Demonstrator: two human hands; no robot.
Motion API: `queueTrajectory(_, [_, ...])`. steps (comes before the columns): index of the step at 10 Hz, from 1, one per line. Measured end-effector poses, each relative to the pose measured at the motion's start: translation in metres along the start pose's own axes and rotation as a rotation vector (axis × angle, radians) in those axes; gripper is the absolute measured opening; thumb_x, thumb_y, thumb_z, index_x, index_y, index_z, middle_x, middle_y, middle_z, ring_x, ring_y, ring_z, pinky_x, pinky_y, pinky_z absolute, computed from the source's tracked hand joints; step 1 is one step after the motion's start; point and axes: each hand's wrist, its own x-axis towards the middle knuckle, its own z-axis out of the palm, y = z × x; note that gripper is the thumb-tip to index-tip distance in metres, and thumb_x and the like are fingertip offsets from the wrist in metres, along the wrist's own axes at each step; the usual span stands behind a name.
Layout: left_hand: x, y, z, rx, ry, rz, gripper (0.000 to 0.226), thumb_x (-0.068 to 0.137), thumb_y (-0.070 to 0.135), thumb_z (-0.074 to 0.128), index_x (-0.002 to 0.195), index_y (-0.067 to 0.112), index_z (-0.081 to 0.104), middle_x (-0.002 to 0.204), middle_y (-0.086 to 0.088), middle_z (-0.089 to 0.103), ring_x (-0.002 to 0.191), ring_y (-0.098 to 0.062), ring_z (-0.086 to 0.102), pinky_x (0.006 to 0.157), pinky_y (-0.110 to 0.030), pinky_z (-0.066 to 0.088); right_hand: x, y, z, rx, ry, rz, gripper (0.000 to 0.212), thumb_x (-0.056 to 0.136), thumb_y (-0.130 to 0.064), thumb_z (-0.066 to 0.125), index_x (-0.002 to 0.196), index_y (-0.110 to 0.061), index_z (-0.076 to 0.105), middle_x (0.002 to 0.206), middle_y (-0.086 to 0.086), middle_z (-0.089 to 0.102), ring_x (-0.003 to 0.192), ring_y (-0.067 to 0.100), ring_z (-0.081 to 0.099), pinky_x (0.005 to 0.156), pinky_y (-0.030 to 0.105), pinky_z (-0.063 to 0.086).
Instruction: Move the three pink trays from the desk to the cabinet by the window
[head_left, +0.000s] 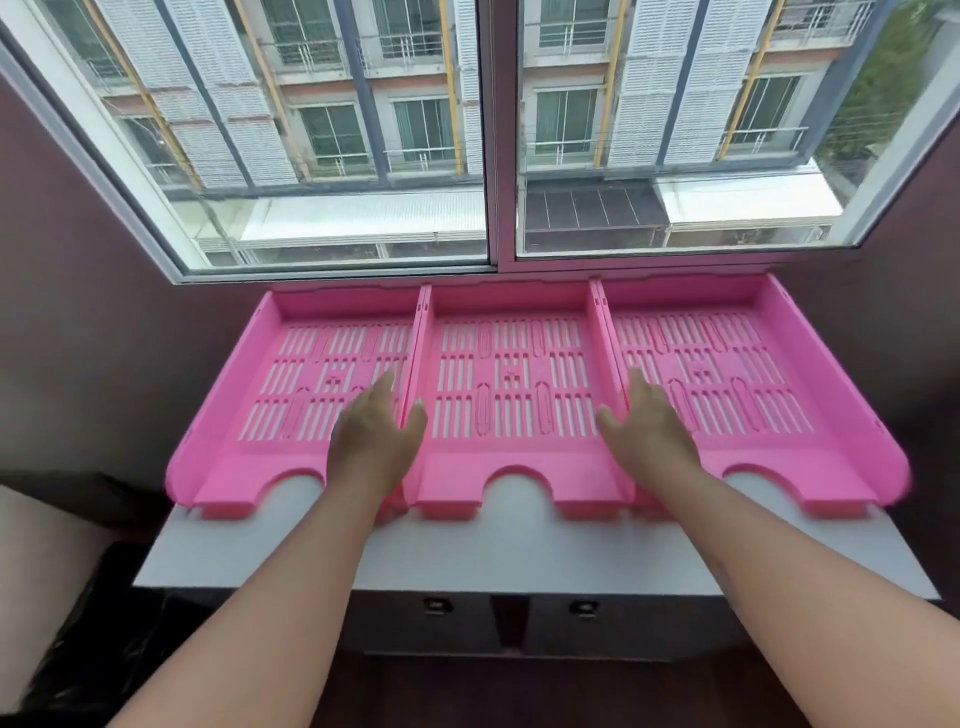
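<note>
Three pink slotted trays lie side by side on the white cabinet top (519, 551) under the window. They are the left tray (249, 457), the middle tray (514, 457) and the right tray (779, 452), all flat and touching. My left hand (371, 441) straddles the middle tray's left wall, thumb inside it and fingers over the left tray. My right hand (649, 431) straddles its right wall the same way, fingers over the right tray. Both hands grip the middle tray by its sides.
The window (493, 156) rises directly behind the trays' back edges. Dark walls close in on both sides. Two drawer handles (438, 605) (584, 607) show on the cabinet front. A strip of bare cabinet top runs in front of the trays.
</note>
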Motion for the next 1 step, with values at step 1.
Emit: queueTrajectory(1, [-0.0292,-0.0171,-0.0067,0.165,0.068,0.084,0.065,0.091,0.054,0.043,0.143,0.014,0.038,0.143,-0.007,0.051,0.131,-0.026,0.047,0.11,-0.047,0.036,-0.0214,0.0151,-0.0137,-0.048,0.067,0.01,0.073,0.096,-0.047,0.047,0.155,-0.013,0.02,0.154,0.012,0.036,0.136,0.032,0.042,0.103,0.046,0.041])
